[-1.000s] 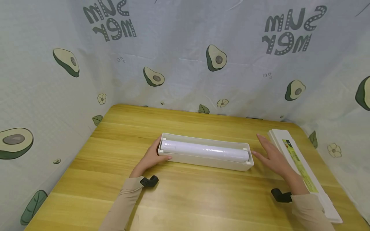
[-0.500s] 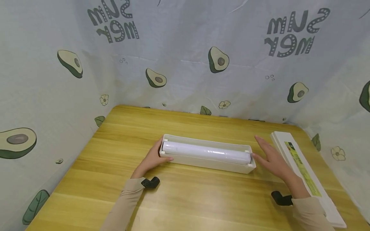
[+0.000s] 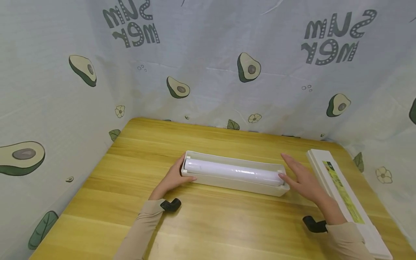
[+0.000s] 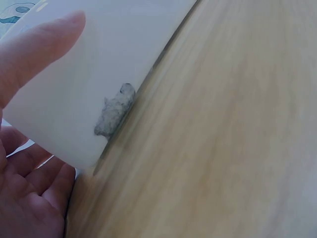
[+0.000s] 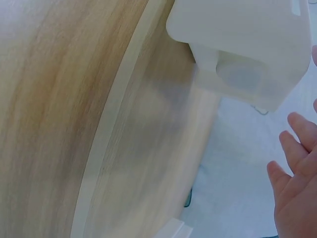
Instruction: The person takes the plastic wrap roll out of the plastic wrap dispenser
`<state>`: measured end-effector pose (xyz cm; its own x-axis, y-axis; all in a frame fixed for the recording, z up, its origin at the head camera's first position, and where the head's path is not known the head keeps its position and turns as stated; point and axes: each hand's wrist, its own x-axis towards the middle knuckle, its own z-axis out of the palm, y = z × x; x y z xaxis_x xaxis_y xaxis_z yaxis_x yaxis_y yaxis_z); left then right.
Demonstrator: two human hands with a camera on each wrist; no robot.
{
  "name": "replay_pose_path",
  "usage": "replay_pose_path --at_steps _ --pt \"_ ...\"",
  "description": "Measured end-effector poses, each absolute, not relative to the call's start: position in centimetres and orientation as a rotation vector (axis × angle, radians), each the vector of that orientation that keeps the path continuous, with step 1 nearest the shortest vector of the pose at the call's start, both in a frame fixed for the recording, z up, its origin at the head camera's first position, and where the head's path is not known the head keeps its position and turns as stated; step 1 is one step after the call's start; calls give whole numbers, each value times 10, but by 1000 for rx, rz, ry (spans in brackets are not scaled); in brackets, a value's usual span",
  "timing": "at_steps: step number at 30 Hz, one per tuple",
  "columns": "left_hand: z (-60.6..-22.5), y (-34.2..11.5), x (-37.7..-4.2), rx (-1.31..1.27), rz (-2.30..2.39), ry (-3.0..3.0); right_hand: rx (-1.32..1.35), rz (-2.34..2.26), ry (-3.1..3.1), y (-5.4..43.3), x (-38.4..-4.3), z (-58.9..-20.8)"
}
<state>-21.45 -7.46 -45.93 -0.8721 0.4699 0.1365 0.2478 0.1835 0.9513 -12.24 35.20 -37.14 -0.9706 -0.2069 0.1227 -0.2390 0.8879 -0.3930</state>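
A long white open-topped box [image 3: 234, 184] stands on the wooden table with a shiny roll of plastic wrap [image 3: 227, 171] lying inside. My left hand [image 3: 171, 179] grips the box's left end, thumb along the front wall and fingers round the end. In the left wrist view a torn grey patch [image 4: 116, 111] shows low on the box wall. My right hand [image 3: 305, 181] is at the box's right end, fingers spread, its thumb tip over the end of the roll. The right wrist view has the box end [image 5: 242, 29] above the loosely spread right fingers [image 5: 292, 151].
A long white lid-like piece [image 3: 351, 193] with a green and yellow label [image 3: 342, 191] lies at the table's right, next to the right forearm. A white curtain [image 3: 208, 54] printed with avocados hangs round the table's [image 3: 214, 227] back and sides.
My right hand has moved left, from beside the box's right end to overlapping it, thumb over the roll's end. The left hand keeps its grip. The whole head view has shifted slightly.
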Motion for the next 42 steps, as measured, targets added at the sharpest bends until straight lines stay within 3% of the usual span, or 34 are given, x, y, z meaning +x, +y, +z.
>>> replay_pose_path --at_steps 16,42 --pt "-446 -68 -238 705 1745 2278 481 599 -2918 349 -143 -361" --pt "-459 -75 -226 714 1746 2273 541 616 -2963 327 -142 -376"
